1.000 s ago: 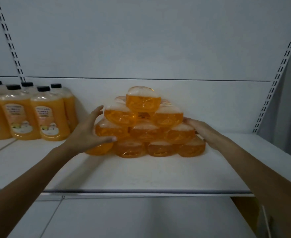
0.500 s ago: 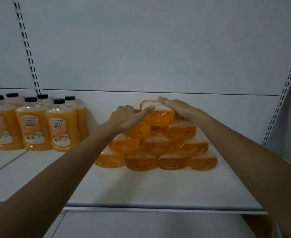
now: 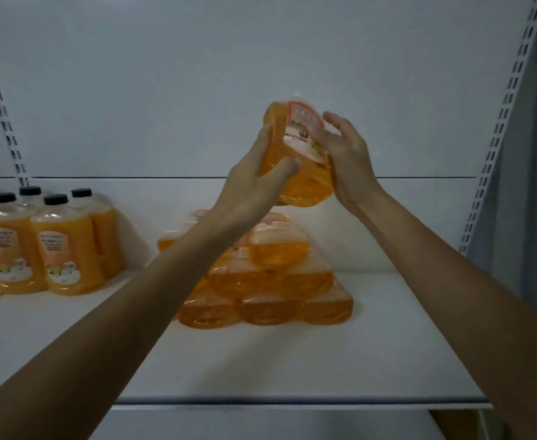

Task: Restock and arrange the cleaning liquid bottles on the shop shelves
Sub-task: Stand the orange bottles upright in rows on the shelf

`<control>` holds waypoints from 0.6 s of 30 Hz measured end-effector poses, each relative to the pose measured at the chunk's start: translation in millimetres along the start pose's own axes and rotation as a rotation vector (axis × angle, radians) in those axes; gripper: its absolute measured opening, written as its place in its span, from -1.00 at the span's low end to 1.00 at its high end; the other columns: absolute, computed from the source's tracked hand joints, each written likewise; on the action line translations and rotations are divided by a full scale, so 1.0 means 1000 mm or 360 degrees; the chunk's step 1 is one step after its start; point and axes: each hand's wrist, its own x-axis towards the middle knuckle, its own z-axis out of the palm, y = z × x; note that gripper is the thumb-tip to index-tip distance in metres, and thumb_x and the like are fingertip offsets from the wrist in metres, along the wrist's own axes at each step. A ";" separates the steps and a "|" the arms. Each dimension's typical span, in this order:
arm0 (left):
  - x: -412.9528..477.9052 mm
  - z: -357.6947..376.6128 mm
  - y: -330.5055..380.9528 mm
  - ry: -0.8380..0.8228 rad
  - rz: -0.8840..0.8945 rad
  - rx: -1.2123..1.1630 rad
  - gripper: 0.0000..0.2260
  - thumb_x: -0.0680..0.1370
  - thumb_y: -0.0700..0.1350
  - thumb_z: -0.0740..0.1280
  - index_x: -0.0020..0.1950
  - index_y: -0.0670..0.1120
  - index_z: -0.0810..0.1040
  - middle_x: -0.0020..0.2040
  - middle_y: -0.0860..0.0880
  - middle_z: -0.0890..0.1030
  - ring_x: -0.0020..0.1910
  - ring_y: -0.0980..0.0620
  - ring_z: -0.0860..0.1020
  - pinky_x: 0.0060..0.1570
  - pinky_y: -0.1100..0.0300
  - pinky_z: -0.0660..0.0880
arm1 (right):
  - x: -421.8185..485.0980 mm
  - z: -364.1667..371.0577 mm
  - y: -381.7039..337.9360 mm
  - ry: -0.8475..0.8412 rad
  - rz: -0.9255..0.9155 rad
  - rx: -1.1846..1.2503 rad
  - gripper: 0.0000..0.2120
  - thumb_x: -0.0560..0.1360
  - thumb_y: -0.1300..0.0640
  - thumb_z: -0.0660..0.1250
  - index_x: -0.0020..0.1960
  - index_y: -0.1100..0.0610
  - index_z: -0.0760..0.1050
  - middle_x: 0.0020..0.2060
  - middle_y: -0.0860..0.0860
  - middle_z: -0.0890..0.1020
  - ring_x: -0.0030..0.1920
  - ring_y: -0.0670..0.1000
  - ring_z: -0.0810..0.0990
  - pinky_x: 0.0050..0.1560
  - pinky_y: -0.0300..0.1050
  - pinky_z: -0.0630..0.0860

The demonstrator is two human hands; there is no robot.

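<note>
The white shelf point(image 3: 292, 360) carries a pyramid of lying bottles point(image 3: 270, 290), with upright bottles point(image 3: 61, 249) at its left. Held directly above the pyramid, the orange bottle point(image 3: 295, 173) stands steeply, base lowest. The left hand point(image 3: 254, 185) curls its fingers round it. The right hand point(image 3: 349, 160) lies against the label, fingers loosely spread.

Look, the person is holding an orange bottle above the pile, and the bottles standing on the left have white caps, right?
Not quite. In the head view the caps on the standing bottles are black, not white. The rest holds: the left hand grips the orange bottle above the pile, with the right hand against it.
</note>
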 end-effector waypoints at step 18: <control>-0.028 0.332 -0.078 -0.0715 -0.0150 -0.0038 -0.18 0.50 0.08 0.30 0.49 0.13 -0.27 0.45 0.02 0.31 0.33 0.09 0.42 0.27 0.11 0.44 | -0.067 -0.328 0.028 -0.0468 0.0394 -0.1096 -0.12 0.33 0.30 0.51 0.37 -0.24 0.09 0.21 -0.04 0.42 0.09 0.00 0.58 -0.04 -0.13 0.61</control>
